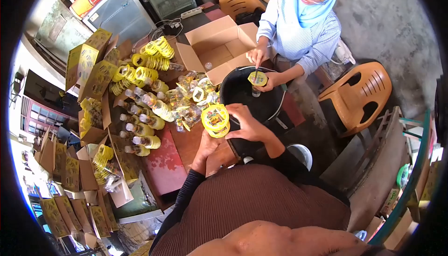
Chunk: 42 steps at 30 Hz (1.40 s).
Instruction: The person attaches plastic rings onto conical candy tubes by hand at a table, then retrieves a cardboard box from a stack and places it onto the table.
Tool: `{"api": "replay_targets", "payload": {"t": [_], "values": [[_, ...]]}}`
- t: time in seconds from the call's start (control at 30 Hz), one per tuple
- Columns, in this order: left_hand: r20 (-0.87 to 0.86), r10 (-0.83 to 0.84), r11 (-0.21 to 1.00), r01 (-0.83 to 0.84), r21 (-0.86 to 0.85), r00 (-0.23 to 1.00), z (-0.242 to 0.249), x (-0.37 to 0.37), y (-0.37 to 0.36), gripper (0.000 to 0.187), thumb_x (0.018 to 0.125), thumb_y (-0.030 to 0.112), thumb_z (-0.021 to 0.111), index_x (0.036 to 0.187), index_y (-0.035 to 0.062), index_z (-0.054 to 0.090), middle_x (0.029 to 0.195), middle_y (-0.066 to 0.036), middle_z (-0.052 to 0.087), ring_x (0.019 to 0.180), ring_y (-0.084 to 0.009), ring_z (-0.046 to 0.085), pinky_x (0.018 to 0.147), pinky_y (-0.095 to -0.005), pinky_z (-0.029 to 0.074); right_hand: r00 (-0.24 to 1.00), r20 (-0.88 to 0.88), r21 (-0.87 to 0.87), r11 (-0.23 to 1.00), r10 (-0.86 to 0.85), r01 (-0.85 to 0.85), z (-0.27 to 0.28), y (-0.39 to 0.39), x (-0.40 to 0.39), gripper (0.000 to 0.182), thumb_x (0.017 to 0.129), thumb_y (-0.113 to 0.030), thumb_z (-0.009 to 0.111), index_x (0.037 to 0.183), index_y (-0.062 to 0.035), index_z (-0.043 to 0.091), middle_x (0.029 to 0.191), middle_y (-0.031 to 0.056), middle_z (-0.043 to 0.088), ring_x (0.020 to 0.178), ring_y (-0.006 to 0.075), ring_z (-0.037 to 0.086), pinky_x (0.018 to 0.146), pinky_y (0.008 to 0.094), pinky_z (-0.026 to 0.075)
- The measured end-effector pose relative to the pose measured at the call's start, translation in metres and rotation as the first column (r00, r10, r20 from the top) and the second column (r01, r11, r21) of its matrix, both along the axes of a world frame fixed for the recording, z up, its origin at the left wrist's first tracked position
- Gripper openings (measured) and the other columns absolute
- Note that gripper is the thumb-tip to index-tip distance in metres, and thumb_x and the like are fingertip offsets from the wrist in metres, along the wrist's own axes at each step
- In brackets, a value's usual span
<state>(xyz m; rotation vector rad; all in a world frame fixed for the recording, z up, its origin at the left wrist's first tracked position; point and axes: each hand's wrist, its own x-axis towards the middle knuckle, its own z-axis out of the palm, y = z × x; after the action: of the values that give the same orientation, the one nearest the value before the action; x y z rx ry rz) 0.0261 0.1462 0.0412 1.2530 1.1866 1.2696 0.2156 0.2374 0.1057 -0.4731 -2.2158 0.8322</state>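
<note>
Head view: right hand [247, 125] and left hand [205, 148] pinch yellow label [215, 119] btwn them, flat, over black tub [242, 88].

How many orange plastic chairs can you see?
2. One orange chair stands on the right side, beside the co-worker in the striped shirt. The other chair is at the top, behind the open cardboard box. More could be hidden out of view.
</note>
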Motion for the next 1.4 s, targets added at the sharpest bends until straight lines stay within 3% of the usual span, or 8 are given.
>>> {"api": "replay_targets", "payload": {"t": [0.3, 0.43, 0.6, 0.73, 0.83, 0.97, 1.27, 1.4], "values": [[-0.32, 0.072, 0.997, -0.062, 0.041, 0.945, -0.007, 0.007, -0.008, 0.047, 0.07, 0.004, 0.074, 0.113, 0.0017, 0.056, 0.105, -0.01, 0.064, 0.096, -0.0209, 0.063, 0.086, -0.0332, 0.048, 0.574, -0.728, 0.031, 0.818, -0.375, 0.574, 0.116, -0.012, 0.043, 0.072, 0.08, -0.014, 0.056, 0.139, 0.0097, 0.024, 0.146, 0.0231, 0.025, 0.138, 0.0316, 0.023, 0.112, 0.0448, 0.013], [0.119, 0.086, 0.99, -0.098, 0.099, 0.989, -0.026, 0.003, -0.017, 0.05, 0.071, 0.015, 0.075, 0.115, 0.0014, 0.055, 0.108, -0.014, 0.062, 0.099, -0.0245, 0.062, 0.085, -0.0348, 0.048, 0.938, 0.318, 0.204, 0.956, 0.139, -0.21, 0.008, -0.035, -0.028, 0.079, 0.084, -0.032, 0.06, 0.143, 0.0029, 0.021, 0.148, 0.0243, 0.019, 0.14, 0.0383, 0.012, 0.112, 0.0489, 0.01], [-0.362, 0.159, 0.986, -0.129, 0.107, 0.919, -0.033, -0.008, -0.028, 0.05, 0.07, 0.012, 0.076, 0.115, 0.0011, 0.055, 0.103, -0.01, 0.064, 0.093, -0.0193, 0.063, 0.081, -0.0326, 0.05, 0.917, 0.262, -0.244, 0.94, 0.301, -0.239, 0.0, -0.019, -0.036, 0.076, 0.095, -0.038, 0.046, 0.146, 0.0002, 0.005, 0.152, 0.0187, 0.017, 0.142, 0.027, 0.013, 0.111, 0.0499, 0.011], [-0.444, 0.187, 0.979, -0.202, 0.013, 0.876, -0.028, -0.004, -0.032, 0.042, 0.071, 0.008, 0.077, 0.109, 0.002, 0.059, 0.097, -0.007, 0.065, 0.087, -0.0152, 0.062, 0.079, -0.0297, 0.05, 0.839, -0.544, -0.4, 0.876, 0.01, -0.269, 0.071, 0.016, -0.025, 0.072, 0.096, -0.04, 0.043, 0.145, 0.002, 0.012, 0.149, 0.0195, 0.023, 0.136, 0.0276, 0.029, 0.111, 0.0383, 0.02], [-0.39, 0.28, 0.955, -0.296, 0.02, 0.877, -0.017, -0.004, -0.033, 0.045, 0.067, 0.01, 0.078, 0.107, 0.0008, 0.06, 0.096, -0.011, 0.067, 0.087, -0.0198, 0.065, 0.079, -0.0328, 0.051, 0.956, -0.257, -0.105, 0.988, -0.14, 0.116, 0.053, 0.01, -0.037, 0.077, 0.093, -0.037, 0.051, 0.144, 0.0049, 0.011, 0.148, 0.0213, 0.024, 0.137, 0.0323, 0.024, 0.111, 0.0405, 0.02], [-0.041, 0.281, 0.952, -0.273, 0.137, 0.959, -0.048, -0.014, -0.039, 0.045, 0.074, 0.013, 0.071, 0.115, 0.001, 0.055, 0.103, -0.014, 0.065, 0.091, -0.0244, 0.065, 0.079, -0.0359, 0.051, 0.914, 0.307, 0.08, 0.949, 0.266, -0.304, -0.048, -0.061, -0.072, 0.086, 0.086, -0.05, 0.055, 0.145, 0.0001, 0.017, 0.151, 0.0192, 0.015, 0.14, 0.0373, 0.014, 0.112, 0.0504, 0.012], [-0.538, 0.374, 0.876, -0.478, -0.062, 0.755, -0.064, -0.015, -0.064, 0.05, 0.068, 0.02, 0.078, 0.11, 0.0021, 0.056, 0.096, -0.012, 0.066, 0.089, -0.0239, 0.064, 0.079, -0.0357, 0.051, 0.779, 0.042, -0.524, 0.678, 0.625, -0.516, -0.106, -0.028, -0.111, 0.056, 0.096, -0.044, 0.043, 0.134, -0.0019, 0.042, 0.136, 0.0184, 0.044, 0.128, 0.0297, 0.039, 0.106, 0.0403, 0.03], [-0.507, 0.435, 0.849, -0.526, -0.043, 0.744, -0.055, -0.021, -0.081, 0.045, 0.064, 0.021, 0.082, 0.099, 0.0019, 0.061, 0.088, -0.01, 0.066, 0.082, -0.0203, 0.064, 0.074, -0.0329, 0.051, 0.976, 0.012, -0.621, 0.767, 0.217, -0.163, -0.123, 0.0, -0.156, 0.03, 0.093, -0.026, 0.054, 0.112, -0.0032, 0.059, 0.103, 0.0124, 0.062, 0.096, 0.0235, 0.057, 0.084, 0.037, 0.045]]}}
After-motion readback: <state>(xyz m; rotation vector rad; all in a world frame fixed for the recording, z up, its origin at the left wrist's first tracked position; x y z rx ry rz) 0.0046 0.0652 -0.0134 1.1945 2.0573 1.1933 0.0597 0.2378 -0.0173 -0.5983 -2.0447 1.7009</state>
